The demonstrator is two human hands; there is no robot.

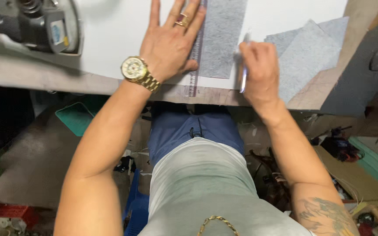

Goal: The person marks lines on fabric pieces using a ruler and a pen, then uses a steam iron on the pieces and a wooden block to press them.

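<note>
Left hand (169, 41) is down flat, fingers spread wide, palm pressing on the white sheet (114, 35) and its thumb side pinning the clear ruler (196, 52) in place. Rings (182, 20) show on two fingers, a gold wristwatch (135, 70) sits on the wrist. The ruler runs straight away from the body, its near end poking just past the sheet's front edge, and it lies along the left edge of a grey felt strip (222, 37). That strip lies on the white sheet, between the two hands.

Right hand (259, 70) is curled closed around a pen-like tool (244, 65), light and slim, held nearly upright at the right edge of the grey strip; whether its tip touches the fabric is hard to tell.

Further right, two more grey felt pieces (309, 54) overlap each other, partly on the sheet, partly on the bare wooden worktable (324, 94). Far left at the top corner, a grey machine (36, 24) rests on the table.

Below the table edge: blue trousers (193, 131), a grey shirt (202, 183), a gold chain (217, 220). The floor is cluttered, with a blue plastic crate (136, 205) by the left leg.
</note>
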